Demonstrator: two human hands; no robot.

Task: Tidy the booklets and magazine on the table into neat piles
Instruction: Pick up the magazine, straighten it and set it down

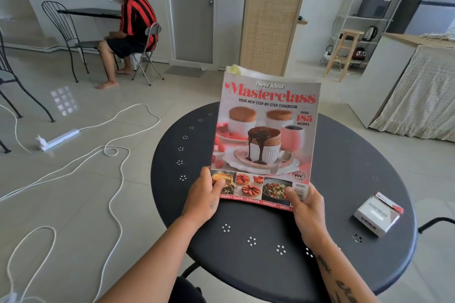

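A cookbook magazine [267, 135] with a red "Masterclass" title and a chocolate dessert on its cover is held upright above the round dark metal table [344, 179]. My left hand [205, 195] grips its lower left corner, thumb on the cover. My right hand [304, 202] grips its lower right corner. Behind the magazine's top edge, the pale edges of other booklets [237, 70] stick out, held together with it; how many there are is hidden.
A small white and red box [378, 214] lies on the table's right side. White cables and a power strip [60, 140] trail over the floor at left. A person sits on a folding chair at the back left. Black chairs stand at the far left.
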